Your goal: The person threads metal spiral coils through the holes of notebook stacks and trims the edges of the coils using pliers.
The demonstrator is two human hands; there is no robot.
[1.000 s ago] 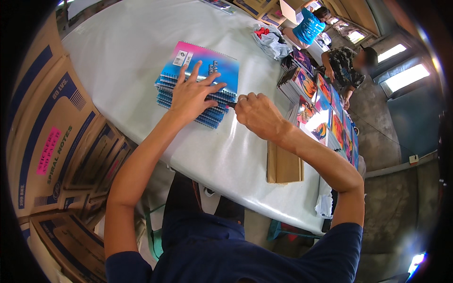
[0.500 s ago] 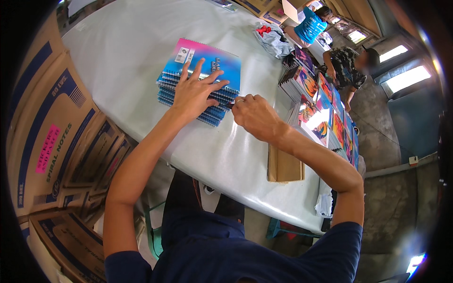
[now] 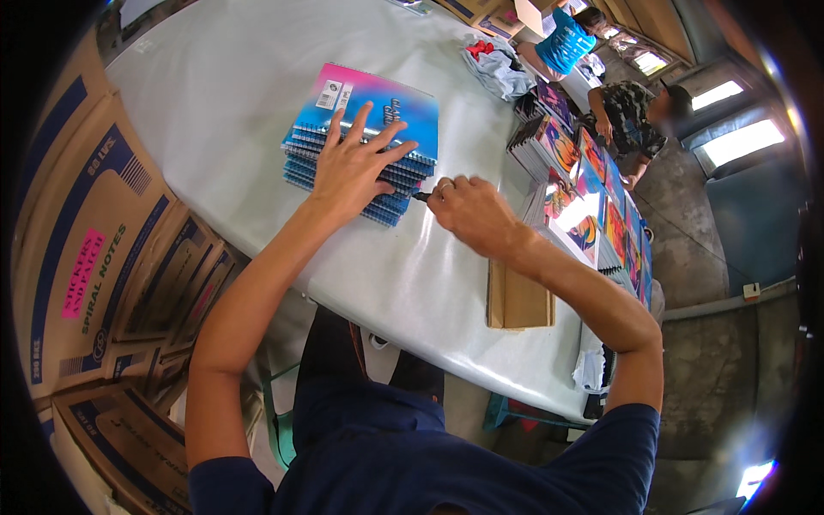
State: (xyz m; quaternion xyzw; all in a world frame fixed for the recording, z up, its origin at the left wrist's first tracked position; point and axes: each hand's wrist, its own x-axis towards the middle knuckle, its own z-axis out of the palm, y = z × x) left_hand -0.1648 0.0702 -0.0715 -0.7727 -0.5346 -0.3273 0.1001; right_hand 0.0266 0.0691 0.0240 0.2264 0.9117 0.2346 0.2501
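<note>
A stack of spiral notebooks (image 3: 378, 103) with pink-and-blue covers lies on the table, wire bindings toward me, their edges slightly uneven. My left hand (image 3: 352, 167) rests on its top near the bindings, fingers spread, thumb down against the near side. Just right of the stack, my right hand (image 3: 475, 210) is closed around a small dark tool (image 3: 421, 196). The tool's black end points at the stack's near right corner; its kind cannot be made out, as my fingers cover the rest.
A white-covered table (image 3: 232, 77) bears rows of colourful notebooks (image 3: 592, 163) on the right. An open cardboard box (image 3: 521, 296) sits near my right forearm. Stacked cartons (image 3: 103, 223) stand left. Two people (image 3: 635, 120) (image 3: 566, 43) are beyond, near a crumpled plastic bag (image 3: 496, 69).
My right hand has shifted slightly right, away from the stack, and more of the dark tool shows. My left hand stays spread on the notebooks.
</note>
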